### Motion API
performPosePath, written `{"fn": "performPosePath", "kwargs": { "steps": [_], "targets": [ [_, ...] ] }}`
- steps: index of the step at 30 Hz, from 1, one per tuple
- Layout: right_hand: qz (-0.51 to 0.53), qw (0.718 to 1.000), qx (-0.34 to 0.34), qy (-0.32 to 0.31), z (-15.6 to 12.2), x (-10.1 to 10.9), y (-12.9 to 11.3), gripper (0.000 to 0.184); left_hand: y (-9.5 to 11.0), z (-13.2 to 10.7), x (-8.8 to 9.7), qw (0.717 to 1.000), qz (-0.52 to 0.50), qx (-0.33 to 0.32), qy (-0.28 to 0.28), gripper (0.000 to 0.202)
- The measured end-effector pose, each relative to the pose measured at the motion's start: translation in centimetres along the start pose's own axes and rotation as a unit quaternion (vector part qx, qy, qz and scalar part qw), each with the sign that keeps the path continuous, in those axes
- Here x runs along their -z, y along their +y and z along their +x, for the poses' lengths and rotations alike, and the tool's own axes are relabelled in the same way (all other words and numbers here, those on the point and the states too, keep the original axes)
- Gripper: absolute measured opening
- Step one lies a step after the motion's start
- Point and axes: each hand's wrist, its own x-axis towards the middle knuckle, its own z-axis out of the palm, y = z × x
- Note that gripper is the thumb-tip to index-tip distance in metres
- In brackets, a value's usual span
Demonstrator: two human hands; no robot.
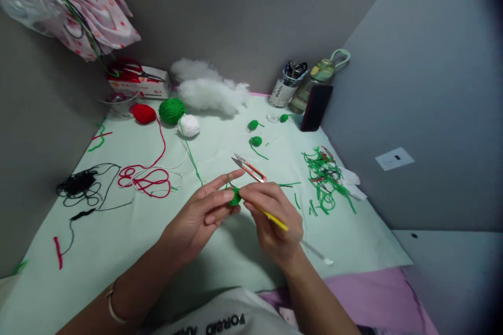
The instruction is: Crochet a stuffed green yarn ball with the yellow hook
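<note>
Between my two hands is a small green crochet piece [234, 198]. My left hand [204, 207] pinches it from the left, its index finger stretched out with green yarn [192, 159] running over it. That strand leads back to a green yarn ball [172, 111]. My right hand [275, 214] grips a crochet hook with a yellow handle [277, 220]; the hook's tip is hidden at the green piece. Just beyond my fingers lie orange-handled thread snips [253, 169], blades apart.
Red yarn [144, 113], a white yarn ball [189, 125] and fluffy stuffing [212, 94] sit at the back. Black yarn [80, 186] lies left, yarn scraps [324, 180] right. Small green crocheted pieces [255, 141], a phone [316, 108], bottle [308, 91] and pen cup [283, 90] stand farther back.
</note>
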Motion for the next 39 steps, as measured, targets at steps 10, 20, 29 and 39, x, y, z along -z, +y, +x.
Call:
{"fn": "performPosePath", "kwargs": {
  "steps": [10, 20, 29, 39],
  "targets": [
    [0.318, 0.895, -0.305, 0.068, 0.3, 0.0, -0.1, 0.024, 0.3, -0.3, 0.3, 0.997, 0.063, -0.035, -0.030, 0.041],
    [0.151, 0.971, -0.184, 0.035, 0.4, -0.9, -0.4, 0.023, -0.9, -0.4, 0.0, 0.983, 0.135, -0.121, 0.045, 0.054],
    [0.118, 0.979, -0.146, 0.085, 0.4, -0.4, -0.1, 0.023, 0.0, 0.1, -0.4, 0.999, -0.034, -0.010, 0.015, 0.031],
    [0.267, 0.916, -0.285, 0.087, 0.5, -0.8, 0.3, 0.019, -1.0, -0.2, 0.3, 0.987, 0.134, -0.092, -0.018, 0.036]
  ]
}}
